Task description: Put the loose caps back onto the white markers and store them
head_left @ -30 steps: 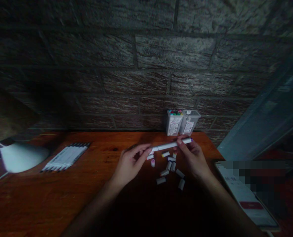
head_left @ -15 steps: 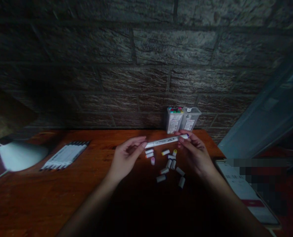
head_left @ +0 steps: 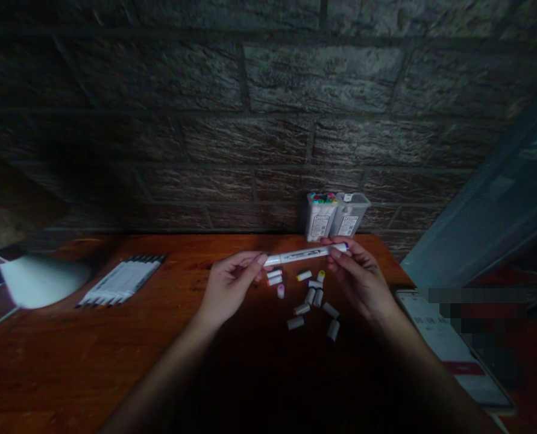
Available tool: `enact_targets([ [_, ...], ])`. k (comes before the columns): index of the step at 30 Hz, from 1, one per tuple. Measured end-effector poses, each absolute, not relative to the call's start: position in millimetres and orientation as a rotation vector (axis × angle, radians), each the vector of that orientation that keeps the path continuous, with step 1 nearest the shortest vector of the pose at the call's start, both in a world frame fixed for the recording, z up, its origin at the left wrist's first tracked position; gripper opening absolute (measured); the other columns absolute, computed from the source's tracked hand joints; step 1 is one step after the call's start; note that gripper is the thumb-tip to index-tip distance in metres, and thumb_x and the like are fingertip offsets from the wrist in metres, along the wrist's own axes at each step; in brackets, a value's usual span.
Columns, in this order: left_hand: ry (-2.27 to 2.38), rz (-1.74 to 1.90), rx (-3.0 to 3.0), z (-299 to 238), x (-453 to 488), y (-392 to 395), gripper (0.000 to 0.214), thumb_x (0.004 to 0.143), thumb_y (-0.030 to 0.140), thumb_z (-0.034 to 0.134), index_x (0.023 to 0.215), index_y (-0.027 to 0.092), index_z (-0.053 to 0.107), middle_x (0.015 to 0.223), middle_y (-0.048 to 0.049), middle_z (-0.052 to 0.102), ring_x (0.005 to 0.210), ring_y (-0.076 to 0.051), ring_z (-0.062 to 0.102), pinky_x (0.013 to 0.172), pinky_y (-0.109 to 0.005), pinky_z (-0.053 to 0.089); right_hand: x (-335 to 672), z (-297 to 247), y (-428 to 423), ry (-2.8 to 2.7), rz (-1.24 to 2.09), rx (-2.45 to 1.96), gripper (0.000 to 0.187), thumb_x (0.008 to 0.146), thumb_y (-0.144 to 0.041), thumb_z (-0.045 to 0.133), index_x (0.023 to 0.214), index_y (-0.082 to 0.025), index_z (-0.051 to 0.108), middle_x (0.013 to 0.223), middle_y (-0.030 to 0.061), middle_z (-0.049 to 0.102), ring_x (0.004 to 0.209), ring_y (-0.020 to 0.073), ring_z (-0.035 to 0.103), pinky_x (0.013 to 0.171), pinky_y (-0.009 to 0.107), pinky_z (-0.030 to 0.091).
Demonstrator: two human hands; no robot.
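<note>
White marker pen (head_left: 299,255) held level between two hands above a wooden table (head_left: 69,361). The thumb and fingers of the left hand (head_left: 229,286) pinch its plain end; those of the right hand (head_left: 361,274) close on the barrel just short of its purple tip. Below and between the fingers lie loose marker caps (head_left: 304,276), several with coloured ends. Well to the left of the left fingers, a row of dark-ended markers (head_left: 121,280) lies side by side. Beyond the right fingers stand a container of coloured-ended markers (head_left: 321,224) and a second clear container (head_left: 348,224). Judging by this layout, the held pen appears capped, whereas the loose caps and the row seem yet unpaired.
</note>
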State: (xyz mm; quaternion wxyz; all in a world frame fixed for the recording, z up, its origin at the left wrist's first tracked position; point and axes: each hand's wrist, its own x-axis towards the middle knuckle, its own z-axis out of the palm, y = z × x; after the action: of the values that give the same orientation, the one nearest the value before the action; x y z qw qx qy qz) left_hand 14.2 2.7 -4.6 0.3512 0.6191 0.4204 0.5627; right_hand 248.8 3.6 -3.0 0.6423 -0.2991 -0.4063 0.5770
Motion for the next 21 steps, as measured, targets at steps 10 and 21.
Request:
enact_targets([
  [10,1.115,1.558,1.583,-6.2,11.8,6.5,0.022,0.082,0.035,0.07,0.089,0.014,0.074,0.071,-0.0014,0.072,0.058,-0.01,0.059,0.06,-0.022,0.051,251.2,-11.8,6.0,-1.081,1.231,-0.757,0.018,0.073,-0.024,0.08,0.09,-0.027,0.077,0.093,-0.0005,0.076,0.066,0.0087,0.063,0.065,0.021,0.053],
  [21,1.025,1.557,1.946,-8.5,12.4,1.4,0.025,0.088,0.029,0.065,0.109,0.018,0.071,0.084,-0.0044,0.073,0.074,-0.015,0.067,0.07,-0.027,0.055,227.6,-16.6,-17.9,-1.925,0.799,-0.912,0.023,0.089,-0.033,0.065,0.109,-0.027,0.073,0.087,0.0009,0.073,0.076,0.0169,0.066,0.069,0.028,0.051],
])
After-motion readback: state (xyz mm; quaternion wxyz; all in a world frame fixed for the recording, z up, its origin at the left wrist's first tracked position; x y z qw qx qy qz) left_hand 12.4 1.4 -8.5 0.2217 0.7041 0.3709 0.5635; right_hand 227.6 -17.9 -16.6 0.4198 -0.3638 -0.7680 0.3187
